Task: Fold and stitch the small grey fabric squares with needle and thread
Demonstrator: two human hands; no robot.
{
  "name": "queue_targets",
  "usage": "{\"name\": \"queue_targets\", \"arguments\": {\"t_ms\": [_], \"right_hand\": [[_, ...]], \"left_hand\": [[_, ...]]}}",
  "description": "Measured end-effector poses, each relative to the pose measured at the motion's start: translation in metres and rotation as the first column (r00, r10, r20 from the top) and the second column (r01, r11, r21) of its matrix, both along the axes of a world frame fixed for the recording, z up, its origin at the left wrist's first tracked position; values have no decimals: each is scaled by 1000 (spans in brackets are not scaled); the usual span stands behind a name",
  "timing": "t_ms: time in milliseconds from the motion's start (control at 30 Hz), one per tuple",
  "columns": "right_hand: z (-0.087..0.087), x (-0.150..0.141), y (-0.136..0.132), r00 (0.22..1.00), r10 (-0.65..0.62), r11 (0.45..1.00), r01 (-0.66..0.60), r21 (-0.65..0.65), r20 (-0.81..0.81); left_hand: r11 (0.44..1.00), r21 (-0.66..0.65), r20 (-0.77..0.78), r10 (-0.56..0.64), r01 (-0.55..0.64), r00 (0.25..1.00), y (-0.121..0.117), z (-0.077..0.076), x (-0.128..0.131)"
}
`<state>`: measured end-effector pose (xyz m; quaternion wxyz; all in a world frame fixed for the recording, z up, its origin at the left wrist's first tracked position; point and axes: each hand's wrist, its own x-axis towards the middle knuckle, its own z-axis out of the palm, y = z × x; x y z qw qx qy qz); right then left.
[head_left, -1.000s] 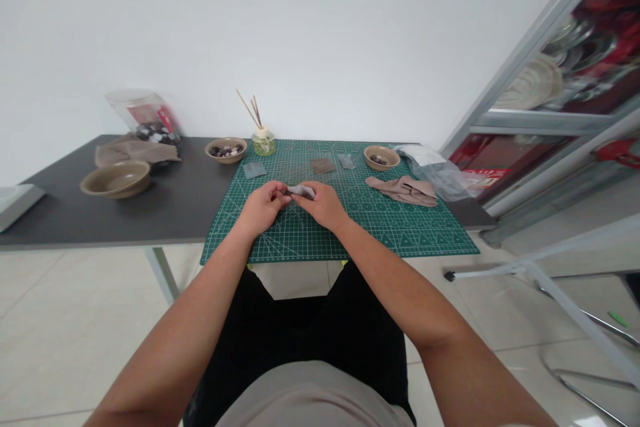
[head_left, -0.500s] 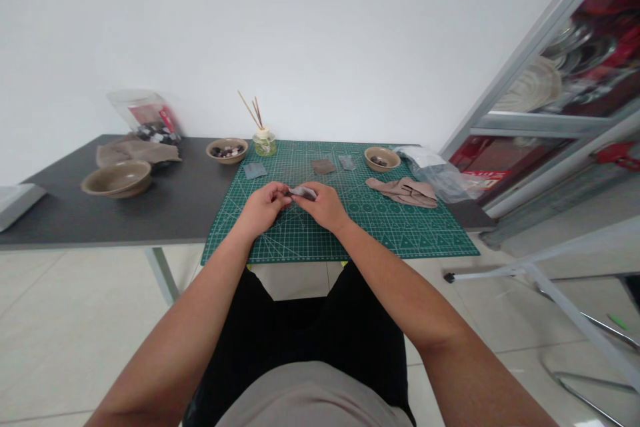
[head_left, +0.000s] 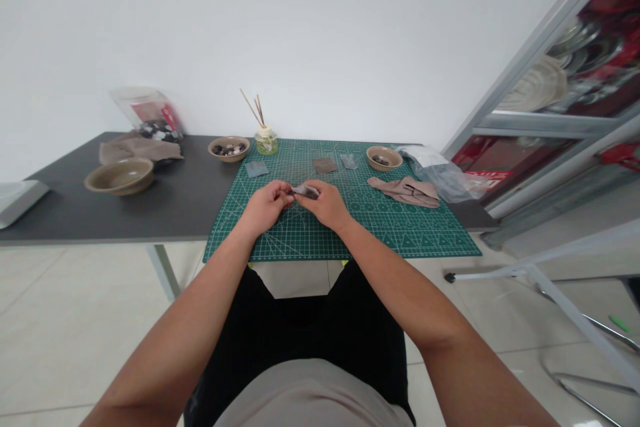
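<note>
My right hand (head_left: 327,203) is closed around a small, folded grey piece (head_left: 306,191), thin like cloth or sandpaper; which of these I cannot tell. At its left end the fingers of my left hand (head_left: 270,203) are pinched together, touching a small dark thing too hidden to name. Both hands meet just above the green cutting mat (head_left: 380,237). Beyond them on the mat lie a blue-grey square (head_left: 257,169), a brown square (head_left: 325,165) and a small grey-blue piece (head_left: 349,161).
Small stones fill part of a bowl (head_left: 229,157) at left and lie in another bowl (head_left: 385,167) at right. A brown cloth (head_left: 407,191) and a plastic bag (head_left: 440,170) are on the right. A reed diffuser (head_left: 266,140) stands behind; a larger bowl (head_left: 120,185) sits left.
The view has shifted very slightly. Both hands stay together on the grey piece, with barely any movement of the fingers.
</note>
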<state>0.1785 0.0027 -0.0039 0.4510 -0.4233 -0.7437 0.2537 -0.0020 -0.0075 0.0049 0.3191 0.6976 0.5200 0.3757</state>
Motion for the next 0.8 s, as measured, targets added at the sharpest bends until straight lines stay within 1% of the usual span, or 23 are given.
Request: {"name": "queue_targets", "arguments": {"t_ms": [100, 200, 333, 433, 600, 800], "right_hand": [[-1, 0, 0, 999, -12, 1000, 11, -28, -33], [2, 0, -1, 997, -23, 999, 20, -46, -68], [7, 0, -3, 996, -36, 998, 31, -57, -79], [7, 0, -2, 996, -38, 998, 34, -56, -75], [5, 0, -2, 996, -28, 998, 24, -50, -90], [4, 0, -1, 996, -74, 997, 72, -39, -42]], "left_hand": [[999, 10, 27, -31, 31, 999, 2, -5, -1], [999, 27, 108, -31, 28, 994, 3, -7, -1], [996, 51, 216, -77, 67, 973, 2, -7, -2], [996, 37, 266, -93, 86, 959, 1, -6, -2], [998, 37, 282, -61, 53, 957, 1, -5, 0], [999, 11, 320, 30, -36, 947, 2, -4, 0]]}}
